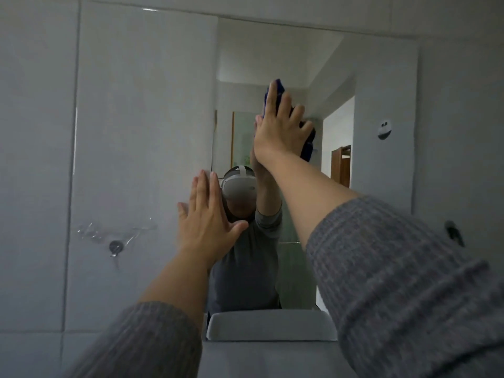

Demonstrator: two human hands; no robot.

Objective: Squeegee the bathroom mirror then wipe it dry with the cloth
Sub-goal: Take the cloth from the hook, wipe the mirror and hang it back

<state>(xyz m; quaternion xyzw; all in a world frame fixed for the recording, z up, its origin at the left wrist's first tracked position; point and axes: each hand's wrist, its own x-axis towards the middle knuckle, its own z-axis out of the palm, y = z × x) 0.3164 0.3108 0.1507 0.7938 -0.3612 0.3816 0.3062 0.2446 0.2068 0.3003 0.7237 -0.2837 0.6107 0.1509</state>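
Observation:
The bathroom mirror [381,85] fills the wall ahead, frameless, with its left edge near the middle of the view. My right hand [281,129] is raised high and presses a dark blue cloth [308,144] flat against the glass, fingers spread over it. Part of the cloth sticks out above my fingertips and below my palm. My left hand [207,222] rests flat with fingers apart at the mirror's left edge, lower down, holding nothing. No squeegee is in view.
Grey wall tiles [136,132] lie left of the mirror, with a clear plastic hook holder and a metal fitting [116,246]. A white basin or cistern top [270,323] sits below the mirror. A small white fitting [384,129] hangs at right.

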